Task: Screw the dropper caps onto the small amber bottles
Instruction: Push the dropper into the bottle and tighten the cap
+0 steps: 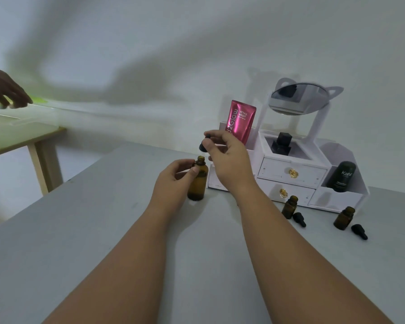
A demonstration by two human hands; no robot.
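Note:
An amber bottle [198, 181] stands upright on the grey table [103, 230], its neck uncapped. My left hand [173, 181] grips the bottle from the left side near its shoulder. My right hand [227, 157] pinches a black dropper cap [203, 145] just above the bottle's mouth, not touching it. Two smaller amber bottles [290, 206] [344, 218] stand uncapped at the right. A loose black dropper cap [299, 219] [359, 231] lies next to each of them.
A white cosmetic organiser [292, 174] with drawers and a cat-eared mirror [298, 99] stands behind the bottles. It holds a pink sachet [240, 121] and a dark Kahf bottle [341, 176]. At the far left, another person's hand [7, 90] hovers over a wooden side table [21, 134].

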